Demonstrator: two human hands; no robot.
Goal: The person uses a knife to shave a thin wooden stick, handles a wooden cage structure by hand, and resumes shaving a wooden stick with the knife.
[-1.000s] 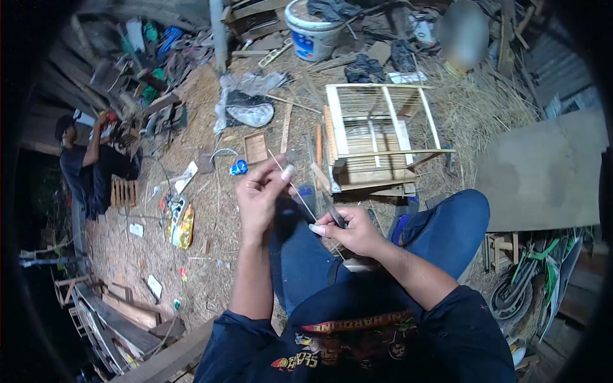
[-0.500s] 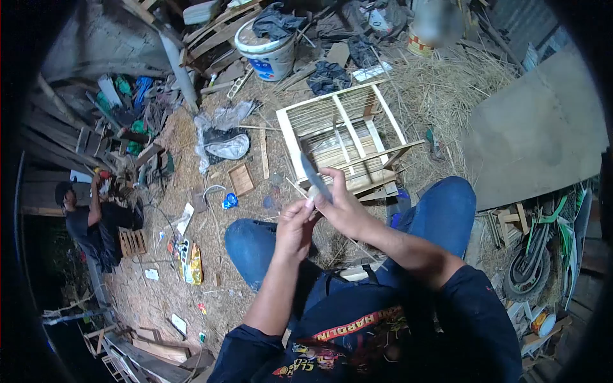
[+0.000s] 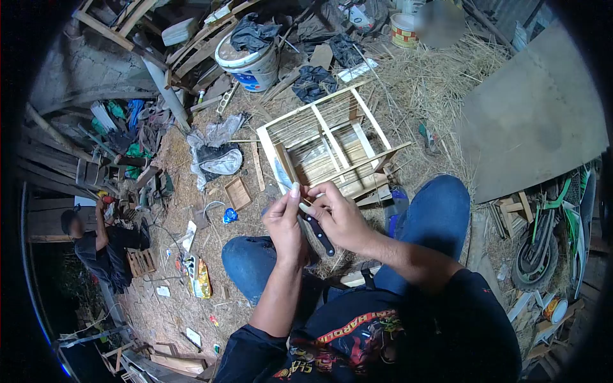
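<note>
From the yellow bag (image 3: 200, 279) to the left knee (image 3: 242, 260) the ground (image 3: 231, 307) offers open room; the crate's (image 3: 330, 136) near edge closes off the far side, and the right knee (image 3: 440, 207) stands at the right. The left hand's (image 3: 285, 223) fingers bend in against the thumb; whether they clamp anything I cannot tell. Between the hands is the knife (image 3: 319, 233), grey blade tilting far and left, black riveted handle angling near and right. The right hand's (image 3: 341, 220) fingers are clamped on it. Scraps litter the brown ground, a person (image 3: 105, 246) sits far left, straw (image 3: 429, 96) spreads far right, and a board (image 3: 536, 121) leans above a motorcycle (image 3: 539, 249).
</note>
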